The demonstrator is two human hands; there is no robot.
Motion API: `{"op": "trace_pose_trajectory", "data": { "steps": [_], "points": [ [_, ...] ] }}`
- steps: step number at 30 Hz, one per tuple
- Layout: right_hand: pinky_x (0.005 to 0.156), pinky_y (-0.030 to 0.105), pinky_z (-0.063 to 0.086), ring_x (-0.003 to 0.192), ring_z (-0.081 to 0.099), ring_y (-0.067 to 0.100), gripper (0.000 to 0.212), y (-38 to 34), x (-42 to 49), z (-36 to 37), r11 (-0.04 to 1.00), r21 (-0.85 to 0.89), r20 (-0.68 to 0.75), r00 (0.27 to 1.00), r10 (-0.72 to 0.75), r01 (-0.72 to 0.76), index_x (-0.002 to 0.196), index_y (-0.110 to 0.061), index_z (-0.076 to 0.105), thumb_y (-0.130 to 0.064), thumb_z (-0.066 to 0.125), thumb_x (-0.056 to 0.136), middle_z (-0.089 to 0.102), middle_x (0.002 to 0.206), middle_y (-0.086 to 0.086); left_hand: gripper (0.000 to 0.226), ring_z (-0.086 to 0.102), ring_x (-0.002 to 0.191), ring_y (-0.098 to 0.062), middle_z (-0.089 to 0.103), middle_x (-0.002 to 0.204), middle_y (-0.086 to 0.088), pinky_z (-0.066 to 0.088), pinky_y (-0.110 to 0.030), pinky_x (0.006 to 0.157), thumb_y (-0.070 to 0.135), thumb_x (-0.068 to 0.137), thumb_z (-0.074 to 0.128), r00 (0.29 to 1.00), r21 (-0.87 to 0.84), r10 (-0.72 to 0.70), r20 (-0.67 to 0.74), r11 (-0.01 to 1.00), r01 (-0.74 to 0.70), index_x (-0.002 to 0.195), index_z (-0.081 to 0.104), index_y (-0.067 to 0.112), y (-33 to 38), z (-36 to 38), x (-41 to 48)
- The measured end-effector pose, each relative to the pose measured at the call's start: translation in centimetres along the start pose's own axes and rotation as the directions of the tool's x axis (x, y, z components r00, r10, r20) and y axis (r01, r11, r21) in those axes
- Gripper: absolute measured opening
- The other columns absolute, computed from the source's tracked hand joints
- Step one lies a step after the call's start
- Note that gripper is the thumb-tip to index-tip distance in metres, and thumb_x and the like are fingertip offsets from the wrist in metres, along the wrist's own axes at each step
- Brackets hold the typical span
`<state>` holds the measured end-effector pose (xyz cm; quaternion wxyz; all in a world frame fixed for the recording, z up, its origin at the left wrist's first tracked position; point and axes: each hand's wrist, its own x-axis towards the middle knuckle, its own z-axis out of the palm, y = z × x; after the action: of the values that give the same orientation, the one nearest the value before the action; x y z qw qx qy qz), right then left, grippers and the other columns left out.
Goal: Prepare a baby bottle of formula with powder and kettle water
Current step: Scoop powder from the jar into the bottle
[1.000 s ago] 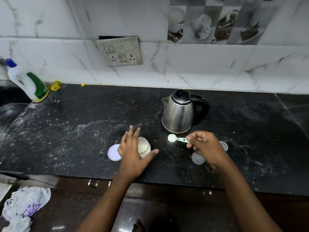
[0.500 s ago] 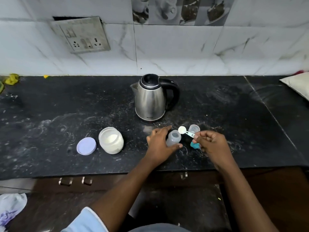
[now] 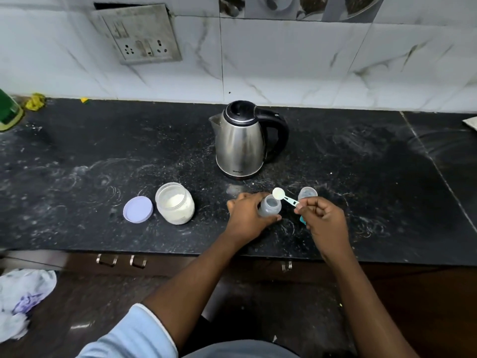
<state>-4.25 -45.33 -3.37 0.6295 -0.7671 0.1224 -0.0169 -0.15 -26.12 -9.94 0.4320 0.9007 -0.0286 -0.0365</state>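
**Q:** Starting at the left, why do the lilac lid [image 3: 138, 209] and the powder jar [image 3: 175, 203] sit as they do?

**A:** The lid lies flat on the counter [image 3: 77, 151] just beside the jar, so the jar's mouth is open to you. Pale powder shows inside. Both stand apart from your hands, where they are unlikely to be knocked.

**Q:** And the kettle [image 3: 242, 140]?

**A:** It stands upright behind the group with its lid down and its handle turned to the right. This probably suits your right hand when water is wanted.

**Q:** What is your left hand [image 3: 247, 218] doing?

**A:** Its fingers and thumb curl round the baby bottle [image 3: 269, 206], which stands upright on the counter in front of the kettle, mouth uncovered. The grip likely steadies a light bottle against tipping.

**Q:** And your right hand [image 3: 322, 223]?

**A:** Thumb and forefinger pinch the handle end of the scoop [image 3: 285, 198], and the other fingers curl toward the palm. The bowl is level at the far rim of the bottle's mouth, so powder would fall inside. Whether the bowl is loaded cannot be told. A clear cap [image 3: 307, 194] stands just behind this hand and a teal piece [image 3: 302, 219] shows partly beneath it. Both are off the bottle.
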Motion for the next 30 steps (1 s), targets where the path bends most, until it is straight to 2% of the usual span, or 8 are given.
{"op": "trace_pose_trajectory", "data": {
  "steps": [3, 6, 13, 15, 17, 20, 24, 30],
  "points": [
    [0.058, 0.029, 0.042, 0.063, 0.053, 0.009, 0.009, 0.6, 0.1, 0.2, 1.000, -0.002, -0.012, 1.000, -0.021, 0.021, 0.095, -0.019, 0.078, -0.011, 0.074, 0.096, 0.074, 0.084, 0.017, 0.061, 0.049, 0.120, -0.014, 0.075, 0.121, 0.012, 0.036, -0.043, 0.103, 0.054, 0.077, 0.095, 1.000, 0.012, -0.007, -0.004, 1.000, 0.007, 0.131, 0.073, 0.035, 0.0, -0.1, -0.1],
    [0.059, 0.032, 0.040, 0.065, 0.049, 0.018, 0.010, 0.8, 0.3, 0.2, 0.999, -0.010, -0.013, 0.999, -0.043, 0.043, 0.094, -0.021, 0.078, -0.012, 0.075, 0.095, 0.067, 0.076, 0.019, 0.062, 0.047, 0.122, -0.012, 0.075, 0.124, 0.013, 0.022, -0.034, 0.090, 0.054, 0.078, 0.094, 1.000, 0.023, -0.002, -0.016, 1.000, 0.002, 0.134, 0.072, 0.037, 0.2, 0.0, -0.2],
    [0.068, 0.035, 0.046, 0.073, 0.056, 0.020, 0.014, 1.0, 0.3, 0.0, 0.997, -0.021, -0.002, 0.997, -0.078, 0.078, 0.092, -0.023, 0.079, -0.010, 0.076, 0.094, 0.071, 0.089, 0.026, 0.063, 0.047, 0.123, -0.013, 0.074, 0.124, 0.015, 0.017, -0.034, 0.084, 0.061, 0.077, 0.092, 1.000, 0.075, -0.009, -0.008, 0.997, 0.009, 0.133, 0.071, 0.039, 0.6, -0.3, -0.3],
    [0.066, 0.034, 0.046, 0.070, 0.054, 0.017, 0.014, 1.1, 0.2, 0.0, 0.997, -0.021, -0.006, 0.997, -0.079, 0.078, 0.091, -0.023, 0.079, -0.010, 0.076, 0.094, 0.070, 0.085, 0.023, 0.062, 0.049, 0.125, -0.014, 0.074, 0.124, 0.015, 0.017, -0.035, 0.084, 0.060, 0.078, 0.092, 1.000, 0.078, -0.009, -0.004, 0.997, 0.009, 0.132, 0.071, 0.039, 0.7, -0.4, -0.2],
    [0.062, 0.030, 0.045, 0.066, 0.051, 0.012, 0.013, 1.2, 0.2, -0.1, 0.996, -0.038, -0.001, 0.997, -0.081, 0.081, 0.091, -0.023, 0.079, -0.011, 0.076, 0.094, 0.067, 0.074, 0.012, 0.061, 0.049, 0.127, -0.014, 0.074, 0.126, 0.015, 0.017, -0.034, 0.085, 0.060, 0.078, 0.092, 1.000, 0.076, -0.009, 0.000, 0.997, 0.009, 0.133, 0.071, 0.039, 0.7, -0.5, -0.3],
    [0.059, 0.021, 0.044, 0.063, 0.049, 0.005, 0.012, 1.3, 0.1, -0.3, 0.995, -0.053, 0.004, 0.996, -0.086, 0.086, 0.092, -0.022, 0.079, -0.010, 0.076, 0.094, 0.063, 0.071, -0.001, 0.063, 0.049, 0.129, -0.013, 0.074, 0.127, 0.015, 0.017, -0.034, 0.086, 0.060, 0.079, 0.091, 1.000, 0.068, -0.007, 0.002, 0.998, 0.007, 0.134, 0.071, 0.038, 0.8, -0.5, -0.4],
    [0.058, 0.017, 0.044, 0.062, 0.050, 0.001, 0.011, 1.1, 0.0, -0.2, 0.992, -0.076, 0.005, 0.995, -0.097, 0.097, 0.092, -0.021, 0.079, -0.010, 0.076, 0.093, 0.063, 0.070, -0.006, 0.064, 0.049, 0.130, -0.014, 0.074, 0.127, 0.014, 0.016, -0.034, 0.086, 0.060, 0.078, 0.091, 1.000, 0.072, -0.006, 0.003, 0.997, 0.006, 0.135, 0.071, 0.038, 0.7, -0.5, -0.4],
    [0.056, 0.021, 0.045, 0.059, 0.052, 0.001, 0.016, 0.8, 0.1, 0.0, 0.979, -0.166, 0.005, 0.993, -0.117, 0.116, 0.090, -0.027, 0.078, -0.011, 0.077, 0.092, 0.065, 0.069, -0.006, 0.066, 0.049, 0.130, -0.015, 0.074, 0.129, 0.012, 0.018, -0.035, 0.087, 0.060, 0.078, 0.092, 1.000, 0.072, -0.004, -0.001, 0.997, 0.005, 0.136, 0.070, 0.037, 0.7, -0.5, -0.3]
  ]
}}
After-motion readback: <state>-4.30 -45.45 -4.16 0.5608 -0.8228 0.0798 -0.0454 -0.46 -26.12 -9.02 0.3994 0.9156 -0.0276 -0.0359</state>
